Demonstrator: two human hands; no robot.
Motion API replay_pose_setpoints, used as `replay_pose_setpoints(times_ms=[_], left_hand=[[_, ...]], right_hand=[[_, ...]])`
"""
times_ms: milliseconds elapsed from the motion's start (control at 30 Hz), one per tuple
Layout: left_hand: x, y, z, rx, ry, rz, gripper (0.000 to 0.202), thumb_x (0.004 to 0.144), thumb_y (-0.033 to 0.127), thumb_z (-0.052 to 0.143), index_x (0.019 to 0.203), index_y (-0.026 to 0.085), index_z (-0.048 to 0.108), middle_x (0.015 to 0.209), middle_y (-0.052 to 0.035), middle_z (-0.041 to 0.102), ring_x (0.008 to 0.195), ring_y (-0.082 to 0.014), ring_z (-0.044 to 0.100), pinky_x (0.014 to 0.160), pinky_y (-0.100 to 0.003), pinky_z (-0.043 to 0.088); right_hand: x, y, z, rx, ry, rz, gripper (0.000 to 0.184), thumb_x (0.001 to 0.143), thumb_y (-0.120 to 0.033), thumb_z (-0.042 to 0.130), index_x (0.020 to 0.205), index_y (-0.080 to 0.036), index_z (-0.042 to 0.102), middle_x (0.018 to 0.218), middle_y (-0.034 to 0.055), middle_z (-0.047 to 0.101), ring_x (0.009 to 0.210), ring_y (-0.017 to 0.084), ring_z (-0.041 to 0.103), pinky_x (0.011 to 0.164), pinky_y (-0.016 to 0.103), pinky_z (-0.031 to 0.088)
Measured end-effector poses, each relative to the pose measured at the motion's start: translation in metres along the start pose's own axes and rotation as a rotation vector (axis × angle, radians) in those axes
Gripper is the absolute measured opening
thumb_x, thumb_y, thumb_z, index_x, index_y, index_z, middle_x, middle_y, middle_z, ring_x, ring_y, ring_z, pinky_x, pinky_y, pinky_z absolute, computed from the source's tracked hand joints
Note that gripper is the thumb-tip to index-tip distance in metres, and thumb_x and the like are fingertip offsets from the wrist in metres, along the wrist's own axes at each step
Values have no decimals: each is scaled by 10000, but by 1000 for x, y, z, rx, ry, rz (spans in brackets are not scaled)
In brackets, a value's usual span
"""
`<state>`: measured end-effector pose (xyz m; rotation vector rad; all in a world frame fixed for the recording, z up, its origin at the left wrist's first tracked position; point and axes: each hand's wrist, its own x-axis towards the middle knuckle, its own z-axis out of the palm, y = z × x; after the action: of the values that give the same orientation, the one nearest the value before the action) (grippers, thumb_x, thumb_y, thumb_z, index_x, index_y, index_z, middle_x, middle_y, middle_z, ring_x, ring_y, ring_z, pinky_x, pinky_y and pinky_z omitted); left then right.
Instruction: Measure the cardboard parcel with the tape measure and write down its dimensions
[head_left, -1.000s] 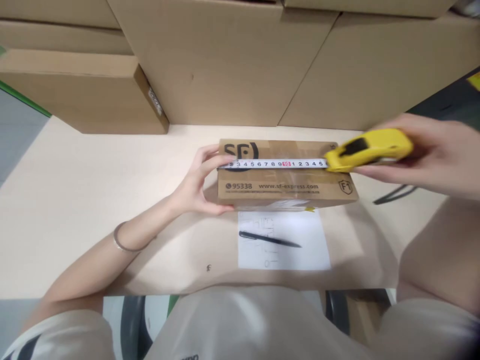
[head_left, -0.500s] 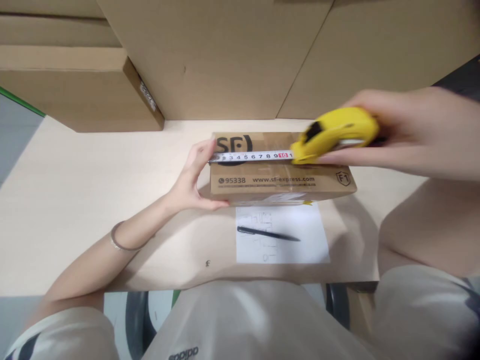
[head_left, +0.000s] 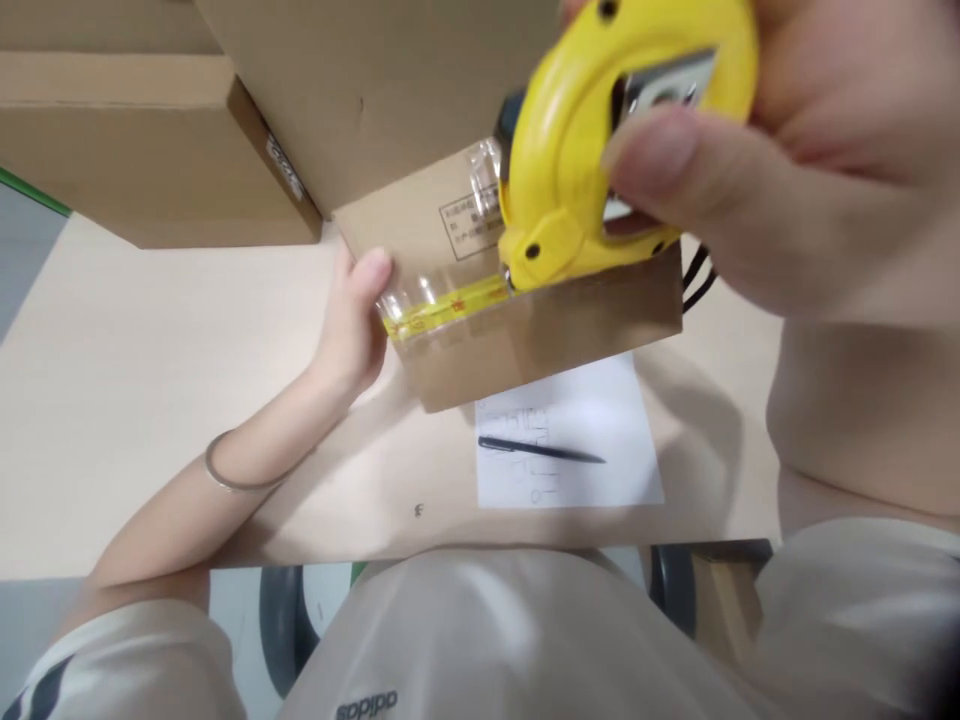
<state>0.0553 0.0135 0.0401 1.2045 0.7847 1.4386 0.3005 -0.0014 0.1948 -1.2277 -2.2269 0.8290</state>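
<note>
My right hand (head_left: 795,170) is closed round a yellow tape measure (head_left: 562,160), raised close to the camera with the thumb on its side. A short length of yellow tape blade (head_left: 450,308) runs from its mouth to the left, along an edge of a small cardboard box (head_left: 540,340). That box is tilted, with clear packing tape and a printed label on its upper face. My left hand (head_left: 349,320) grips the box at its left end, thumb on top, near the end of the blade. Part of the box is hidden behind the tape measure.
A white paper (head_left: 592,490) with pencil-like marks lies on the pale table (head_left: 150,400), a black pen (head_left: 540,450) on top of it. Large cardboard boxes (head_left: 165,170) stand along the back. A dark cord (head_left: 697,280) hangs beside my right hand.
The box has been turned and tilted, so another face shows instead of the SF logo. My right hand has lifted the tape measure nearer the camera; less blade shows, now its yellow side.
</note>
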Motion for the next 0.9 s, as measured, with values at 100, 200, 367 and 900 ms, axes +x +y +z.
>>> replay_pose_setpoints(times_ms=[100, 200, 367, 900], left_hand=[[0, 6, 4, -71, -101, -272, 455, 893, 592, 580, 1160, 235, 674, 1259, -54, 708, 1336, -362, 574, 1112, -554, 518], [-2, -1, 3, -32, -98, -401, 463, 883, 579, 625, 1178, 224, 664, 1186, -72, 733, 1223, -368, 660, 989, -551, 592], [-6, -17, 3, -60, -167, -416, 500, 969, 613, 460, 1146, 201, 680, 1083, -62, 755, 1265, -364, 639, 1012, -555, 578], [-2, -48, -19, 73, -103, -96, 671, 818, 529, 751, 1392, 416, 421, 1419, 18, 576, 1394, -322, 516, 1149, -544, 458]], right_hand=[[-5, 22, 17, -124, 7, -231, 453, 1004, -567, 463, 1294, -223, 519, 1268, 20, 591, 1039, 139, 598, 865, 256, 487], [-6, 42, 42, -198, -80, -123, 437, 1012, -552, 442, 1248, -201, 550, 1142, 37, 667, 900, 168, 634, 765, 300, 475], [-4, 60, 64, -393, -46, -162, 446, 1037, -505, 362, 1227, -177, 598, 1133, 86, 667, 1014, 224, 603, 892, 367, 443], [-117, 58, 108, -885, -532, 39, 148, 852, -177, 521, 919, -163, 653, 705, 60, 712, 532, 201, 600, 512, 310, 152]])
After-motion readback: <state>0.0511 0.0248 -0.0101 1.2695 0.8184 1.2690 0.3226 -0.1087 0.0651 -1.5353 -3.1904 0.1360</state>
